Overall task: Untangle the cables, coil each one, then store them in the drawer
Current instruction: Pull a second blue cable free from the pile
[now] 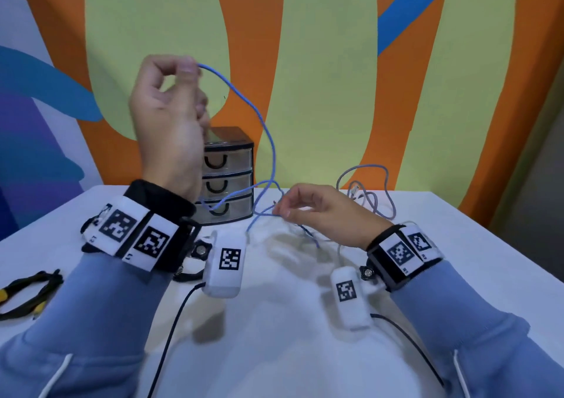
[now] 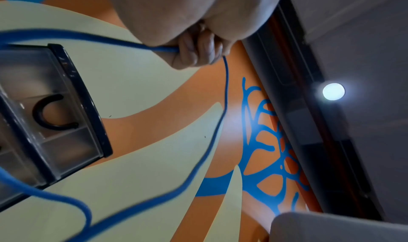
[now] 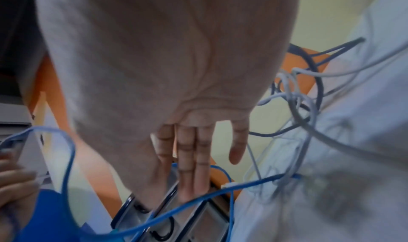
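Pliers (image 1: 29, 290) lie nearest on the white table (image 1: 457, 238), seen only from the head. Right hand (image 1: 320, 214) pinches the blue cable (image 1: 270, 141) low; left hand (image 1: 171, 116) pinches it high. Beyond stand the three-drawer unit (image 1: 227, 177) and tangled grey cables (image 1: 370, 194). Wrist markers carry no readable text.

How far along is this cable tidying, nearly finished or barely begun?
Barely begun. Nothing looks coiled or stored: all three drawers of the drawer unit are shut. In hand: the left hand pinches the blue cable high up, while the right hand holds it low over the table, apparently pulling it free. The grey cables lie loosely tangled behind. Coiling every cable and putting them away is left.
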{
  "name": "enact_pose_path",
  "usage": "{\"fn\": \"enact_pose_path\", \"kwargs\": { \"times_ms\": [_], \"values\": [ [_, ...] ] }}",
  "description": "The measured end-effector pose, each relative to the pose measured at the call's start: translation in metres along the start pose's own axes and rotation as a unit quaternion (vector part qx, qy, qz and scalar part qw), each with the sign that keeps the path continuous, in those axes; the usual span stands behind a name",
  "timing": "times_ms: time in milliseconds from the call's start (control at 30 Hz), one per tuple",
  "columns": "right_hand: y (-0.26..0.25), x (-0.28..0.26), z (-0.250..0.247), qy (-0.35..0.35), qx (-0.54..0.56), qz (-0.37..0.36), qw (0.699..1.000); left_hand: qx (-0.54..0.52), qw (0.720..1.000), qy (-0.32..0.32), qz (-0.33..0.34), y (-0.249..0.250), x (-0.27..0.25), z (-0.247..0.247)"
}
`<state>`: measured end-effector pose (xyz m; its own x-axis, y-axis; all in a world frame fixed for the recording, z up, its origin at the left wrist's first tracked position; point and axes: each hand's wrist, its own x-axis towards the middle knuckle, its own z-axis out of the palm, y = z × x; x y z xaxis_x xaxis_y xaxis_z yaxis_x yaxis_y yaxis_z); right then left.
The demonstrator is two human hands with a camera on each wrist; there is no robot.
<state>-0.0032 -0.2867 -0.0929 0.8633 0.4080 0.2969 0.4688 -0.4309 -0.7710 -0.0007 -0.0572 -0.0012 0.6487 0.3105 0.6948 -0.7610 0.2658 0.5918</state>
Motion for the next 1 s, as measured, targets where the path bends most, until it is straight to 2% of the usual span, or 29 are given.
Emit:
{"fn": "enact_pose_path", "kwargs": {
  "times_ms": [67,133,200,267,333,400,467,500,600,667,733,800,833,933,1000],
  "values": [
    [0.009,0.0,-0.004,-0.038,-0.054,0.039,0.997,-0.017,0.999,0.035,0.003,0.002,0.005,-0.008],
    [0.014,0.001,-0.002,-0.066,-0.152,0.09,0.982,-0.021,0.999,0.046,0.012,0.003,0.006,-0.009],
    [0.022,0.003,-0.001,-0.046,-0.217,0.124,0.967,-0.014,0.999,0.044,0.022,0.003,0.004,-0.007],
    [0.028,0.003,-0.001,-0.01,-0.206,0.131,0.97,-0.008,0.999,0.045,0.026,0.002,0.003,-0.006],
    [0.032,0.004,-0.004,0.049,-0.159,0.11,0.98,0.003,0.998,0.055,0.022,-0.001,0.004,-0.007],
    [0.027,0.003,-0.008,0.134,-0.064,0.095,0.984,0.029,0.998,0.058,0.015,-0.009,0.007,-0.011],
    [0.018,0.002,-0.012,0.215,0.025,0.091,0.972,0.091,0.995,0.039,0.005,-0.018,0.01,-0.014],
    [0.017,0.002,-0.014,0.245,0.036,0.082,0.965,0.134,0.991,0.024,-0.002,-0.023,0.01,-0.015],
    [0.018,0.0,-0.021,0.311,0.048,0.048,0.948,0.246,0.969,-0.007,-0.031,-0.033,0.007,-0.019],
    [0.015,0.001,-0.025,0.343,0.152,0.048,0.926,0.285,0.957,-0.001,-0.054,-0.036,0.007,-0.022],
    [0.006,-0.001,-0.028,0.338,0.314,0.066,0.885,0.314,0.946,0.011,-0.079,-0.037,0.009,-0.026],
    [-0.001,-0.003,-0.03,0.314,0.409,0.088,0.852,0.337,0.937,0.007,-0.095,-0.038,0.01,-0.029],
    [-0.004,-0.004,-0.031,0.302,0.418,0.096,0.852,0.343,0.934,0.001,-0.1,-0.039,0.01,-0.029],
    [-0.008,-0.007,-0.029,0.273,0.35,0.11,0.889,0.349,0.931,-0.014,-0.102,-0.038,0.005,-0.025],
    [-0.01,-0.008,-0.028,0.248,0.338,0.1,0.902,0.33,0.939,-0.023,-0.097,-0.037,0.005,-0.023]
  ]
}}
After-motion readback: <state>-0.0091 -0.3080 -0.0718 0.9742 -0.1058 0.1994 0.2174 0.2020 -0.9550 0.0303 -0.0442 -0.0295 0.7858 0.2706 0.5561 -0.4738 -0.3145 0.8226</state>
